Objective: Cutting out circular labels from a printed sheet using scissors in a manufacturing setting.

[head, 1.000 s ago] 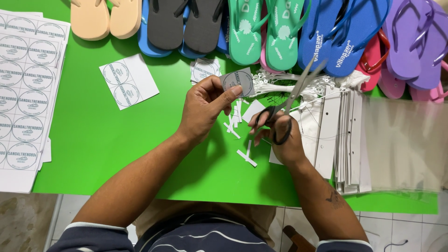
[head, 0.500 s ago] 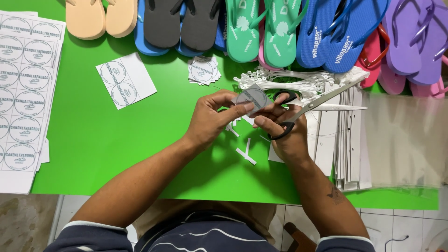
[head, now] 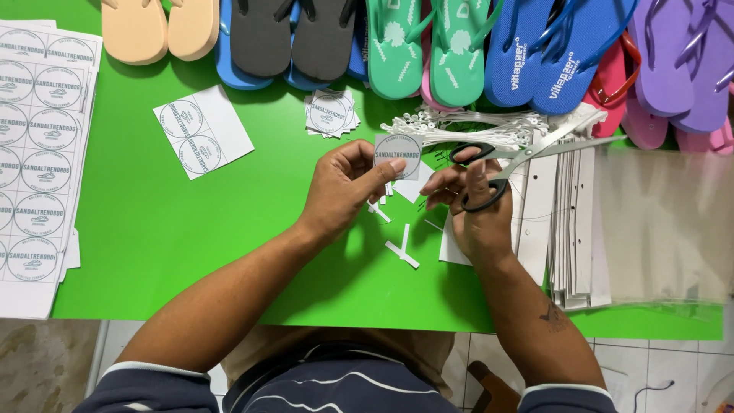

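Left hand (head: 344, 187) pinches round label (head: 397, 155) | right hand (head: 478, 210) grips scissors (head: 520, 157)

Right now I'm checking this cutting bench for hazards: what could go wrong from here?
Two risks, as I judge them. The right hand carries the scissors with blades out over the white plastic ties, where they could snag or nick a tie. The left hand pinches the round label only at its edge, so it might slip onto the green table among the paper offcuts.
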